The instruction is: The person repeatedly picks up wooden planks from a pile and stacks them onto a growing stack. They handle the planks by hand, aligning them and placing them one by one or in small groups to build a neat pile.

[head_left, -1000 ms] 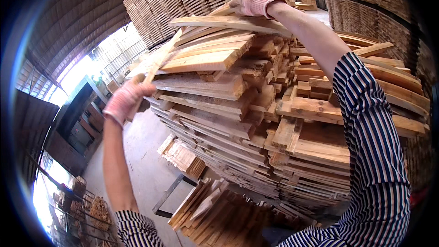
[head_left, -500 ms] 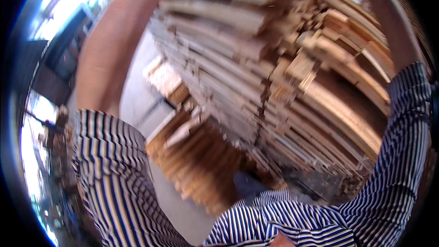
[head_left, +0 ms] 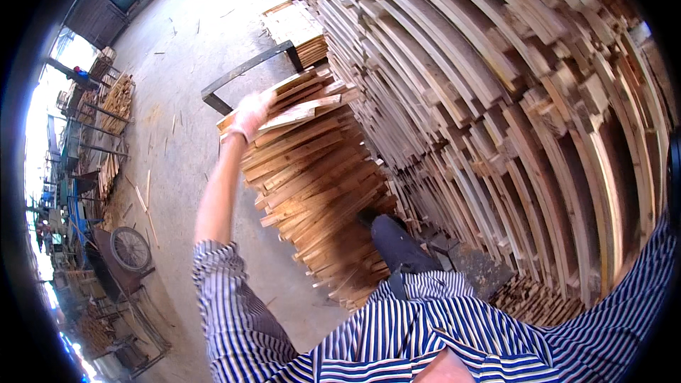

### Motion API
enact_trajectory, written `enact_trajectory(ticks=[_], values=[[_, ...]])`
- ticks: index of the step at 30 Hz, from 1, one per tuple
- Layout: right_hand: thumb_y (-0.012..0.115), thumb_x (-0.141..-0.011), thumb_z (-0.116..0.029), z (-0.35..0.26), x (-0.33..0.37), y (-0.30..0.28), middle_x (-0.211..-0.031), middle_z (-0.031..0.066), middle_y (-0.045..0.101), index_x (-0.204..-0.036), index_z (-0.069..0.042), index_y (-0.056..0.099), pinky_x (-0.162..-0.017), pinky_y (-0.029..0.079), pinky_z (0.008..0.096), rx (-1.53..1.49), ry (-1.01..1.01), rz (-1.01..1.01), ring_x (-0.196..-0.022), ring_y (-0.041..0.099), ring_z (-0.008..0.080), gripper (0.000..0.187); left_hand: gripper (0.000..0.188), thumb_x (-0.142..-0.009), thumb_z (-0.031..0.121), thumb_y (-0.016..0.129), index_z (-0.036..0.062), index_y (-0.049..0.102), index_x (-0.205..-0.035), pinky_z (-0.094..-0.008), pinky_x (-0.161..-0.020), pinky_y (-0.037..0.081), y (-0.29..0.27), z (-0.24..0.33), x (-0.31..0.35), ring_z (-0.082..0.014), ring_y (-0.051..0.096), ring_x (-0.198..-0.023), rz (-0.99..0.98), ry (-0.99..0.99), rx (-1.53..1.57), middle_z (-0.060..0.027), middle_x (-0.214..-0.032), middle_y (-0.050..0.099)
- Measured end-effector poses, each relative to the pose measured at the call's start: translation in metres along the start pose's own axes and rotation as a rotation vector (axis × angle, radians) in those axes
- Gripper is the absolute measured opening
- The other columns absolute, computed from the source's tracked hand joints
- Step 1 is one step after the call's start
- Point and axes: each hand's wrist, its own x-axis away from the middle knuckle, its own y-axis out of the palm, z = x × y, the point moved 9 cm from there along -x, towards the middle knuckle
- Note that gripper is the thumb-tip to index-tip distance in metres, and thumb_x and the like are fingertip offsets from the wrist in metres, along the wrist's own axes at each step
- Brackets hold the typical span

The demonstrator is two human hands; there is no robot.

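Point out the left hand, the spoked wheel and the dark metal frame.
Left hand (head_left: 253,113): head view, blurred back.
Spoked wheel (head_left: 130,249): head view, the middle.
Dark metal frame (head_left: 248,67): head view, long bar.

Text: we can read none | labels and brands: we make out none | numbers: we can read none | signs: we can read none, near or far, left or right
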Motion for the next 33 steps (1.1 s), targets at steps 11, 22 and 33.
enact_trajectory(ticks=[11, 22, 33], values=[[0.055, -0.095, -0.052, -0.032, -0.044, 0.451, -0.134, 0.0134, 0.061, -0.134, -0.010, 0.060, -0.105, 0.046, 0.0407, -0.384, 0.064, -0.638, -0.122, 0.059, 0.0268, 0.057, 0.092, -0.082, 0.068, 0.066, 0.0074, 0.043, -0.146, -0.0535, -0.110, 0.035, 0.243, -0.179, 0.020, -0.0357, 0.049, -0.126, -0.132, -0.687, 1.265, -0.0161, -0.144, 0.050], [0.051, -0.098, -0.046, -0.117, -0.102, 0.803, -0.150, 0.0173, 0.042, -0.145, -0.010, 0.042, -0.110, 0.042, 0.0430, -0.410, 0.064, -0.652, -0.134, 0.047, 0.0345, 0.060, 0.085, -0.096, 0.063, 0.043, 0.0098, 0.019, -0.157, -0.0465, -0.123, 0.007, 0.297, -0.319, -0.143, -0.0252, 0.010, -0.152, 0.077, -0.584, 1.825, -0.0027, -0.165, 0.017], [0.028, -0.099, -0.061, -0.087, -0.115, 0.996, -0.159, 0.0115, 0.029, -0.154, -0.010, 0.029, -0.121, 0.021, 0.0465, -0.699, 0.356, -1.027, -0.146, 0.030, 0.0314, 0.075, 0.062, -0.097, 0.038, 0.060, 0.0063, 0.043, -0.148, -0.0357, -0.119, 0.021, 0.301, -0.273, -0.144, -0.0194, 0.034, -0.142, 0.351, -0.803, 1.712, -0.0056, -0.154, 0.041]])
